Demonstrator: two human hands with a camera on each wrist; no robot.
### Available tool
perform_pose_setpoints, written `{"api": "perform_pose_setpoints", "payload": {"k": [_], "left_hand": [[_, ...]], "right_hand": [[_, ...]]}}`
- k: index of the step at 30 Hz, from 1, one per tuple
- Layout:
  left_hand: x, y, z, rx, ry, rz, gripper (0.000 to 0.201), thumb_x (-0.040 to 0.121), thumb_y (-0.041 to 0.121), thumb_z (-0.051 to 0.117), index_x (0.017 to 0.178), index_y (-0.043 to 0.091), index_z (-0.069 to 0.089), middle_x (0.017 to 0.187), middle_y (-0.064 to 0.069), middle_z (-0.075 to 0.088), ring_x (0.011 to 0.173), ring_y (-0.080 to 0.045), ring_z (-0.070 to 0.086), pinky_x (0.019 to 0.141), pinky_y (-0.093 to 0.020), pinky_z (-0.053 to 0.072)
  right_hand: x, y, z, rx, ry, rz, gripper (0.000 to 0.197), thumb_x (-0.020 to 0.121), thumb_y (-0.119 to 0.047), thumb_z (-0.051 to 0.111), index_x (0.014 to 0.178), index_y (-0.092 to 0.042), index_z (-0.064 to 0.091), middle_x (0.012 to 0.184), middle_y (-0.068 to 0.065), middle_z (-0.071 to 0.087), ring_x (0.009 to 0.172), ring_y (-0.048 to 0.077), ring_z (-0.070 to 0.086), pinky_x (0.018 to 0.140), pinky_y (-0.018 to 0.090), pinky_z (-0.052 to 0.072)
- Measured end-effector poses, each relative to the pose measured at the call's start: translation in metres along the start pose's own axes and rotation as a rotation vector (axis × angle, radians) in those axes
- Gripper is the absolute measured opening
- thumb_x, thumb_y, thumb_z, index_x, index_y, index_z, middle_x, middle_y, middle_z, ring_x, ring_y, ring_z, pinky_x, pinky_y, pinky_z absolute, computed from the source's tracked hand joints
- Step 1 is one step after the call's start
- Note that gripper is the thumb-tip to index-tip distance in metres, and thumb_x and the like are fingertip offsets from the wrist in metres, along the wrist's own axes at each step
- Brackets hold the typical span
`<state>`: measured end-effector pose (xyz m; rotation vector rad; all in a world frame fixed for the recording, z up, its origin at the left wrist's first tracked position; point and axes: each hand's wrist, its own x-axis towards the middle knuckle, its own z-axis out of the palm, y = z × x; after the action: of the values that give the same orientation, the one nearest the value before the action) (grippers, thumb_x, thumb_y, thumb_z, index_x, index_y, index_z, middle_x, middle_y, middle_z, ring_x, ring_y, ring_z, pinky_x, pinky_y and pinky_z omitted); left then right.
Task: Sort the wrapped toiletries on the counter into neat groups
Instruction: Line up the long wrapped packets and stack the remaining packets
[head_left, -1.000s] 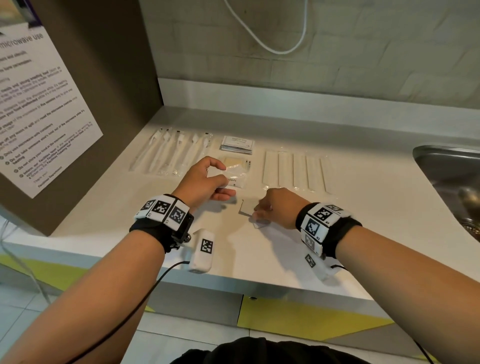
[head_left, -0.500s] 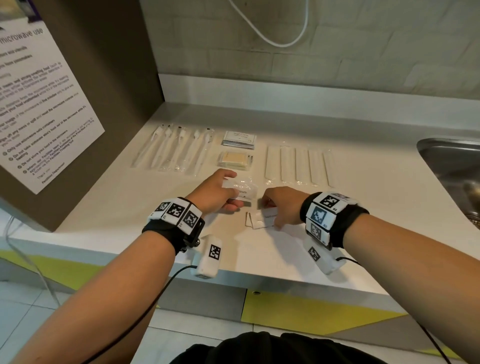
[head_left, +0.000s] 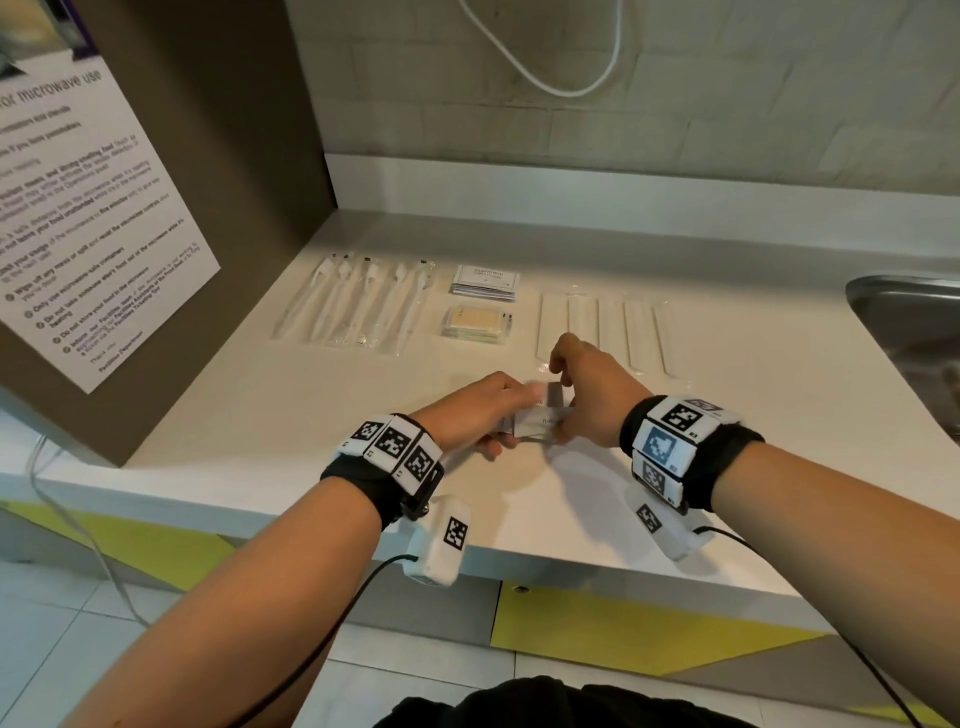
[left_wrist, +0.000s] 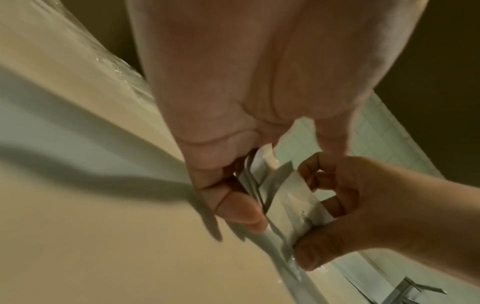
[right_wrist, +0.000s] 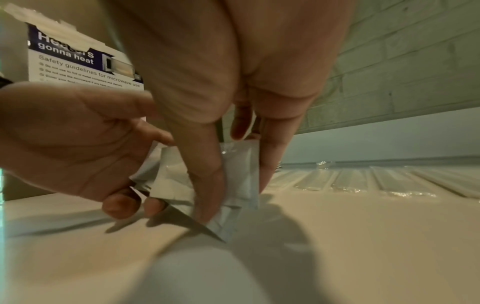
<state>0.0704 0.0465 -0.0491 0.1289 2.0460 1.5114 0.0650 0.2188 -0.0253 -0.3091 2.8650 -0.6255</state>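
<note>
Head view: since a second ago both hands have met at the near middle of the pale surface (head_left: 727, 415). The left hand (head_left: 480, 413) and right hand (head_left: 589, 402) now pinch the small flat white paper sachets (head_left: 537, 423) together, probably squaring a new group. Their long axis runs nine to three.

Left wrist view: sachets (left_wrist: 285, 197) stand on edge between thumbs and fingers.

Right wrist view: same pinch; sachets (right_wrist: 233, 176) touch the surface.

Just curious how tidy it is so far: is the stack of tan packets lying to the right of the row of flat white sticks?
No, the tan packets lie left of the white sticks, beside the wrapped toothbrushes.
</note>
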Motion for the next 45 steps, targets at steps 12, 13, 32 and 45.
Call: {"api": "perform_pose_setpoints", "payload": {"k": [12, 13, 32, 45], "left_hand": [[0.004, -0.003, 0.001, 0.268, 0.096, 0.196, 0.011, 0.086, 0.009, 0.072, 0.083, 0.018, 0.066, 0.088, -0.003, 0.067, 0.088, -0.022, 0.064, 0.093, -0.048, 0.055], [0.005, -0.004, 0.001, 0.32, 0.102, 0.209, 0.009, 0.086, 0.011, 0.071, 0.085, 0.019, 0.067, 0.088, -0.002, 0.067, 0.088, -0.021, 0.063, 0.092, -0.045, 0.054], [0.014, -0.009, 0.026, 0.821, 0.069, 0.144, 0.037, 0.095, 0.012, 0.053, 0.129, 0.01, 0.039, 0.129, -0.013, 0.041, 0.117, -0.032, 0.041, 0.097, -0.038, 0.034], [0.007, -0.003, 0.017, 0.979, -0.024, 0.135, 0.037, 0.099, 0.031, 0.052, 0.129, 0.01, 0.047, 0.119, -0.011, 0.046, 0.09, -0.024, 0.05, 0.078, -0.03, 0.037]], "right_hand": [[-0.017, 0.001, -0.006, -0.482, -0.077, -0.171, 0.011, 0.082, -0.033, 0.058, 0.082, -0.025, 0.05, 0.081, -0.003, 0.061, 0.079, 0.024, 0.061, 0.06, 0.03, 0.039], [-0.018, 0.001, -0.005, -0.473, -0.098, -0.162, 0.012, 0.083, -0.034, 0.058, 0.084, -0.024, 0.051, 0.085, -0.002, 0.062, 0.081, 0.024, 0.061, 0.061, 0.03, 0.039], [-0.017, 0.015, 0.008, -0.186, -0.246, -0.063, 0.028, 0.089, -0.017, 0.054, 0.115, -0.008, 0.054, 0.101, 0.008, 0.05, 0.089, 0.022, 0.053, 0.073, 0.028, 0.039], [-0.02, 0.03, -0.003, -0.074, -0.162, -0.056, 0.028, 0.079, -0.026, 0.07, 0.106, -0.021, 0.072, 0.096, 0.003, 0.069, 0.088, 0.022, 0.062, 0.077, 0.034, 0.052]]}}
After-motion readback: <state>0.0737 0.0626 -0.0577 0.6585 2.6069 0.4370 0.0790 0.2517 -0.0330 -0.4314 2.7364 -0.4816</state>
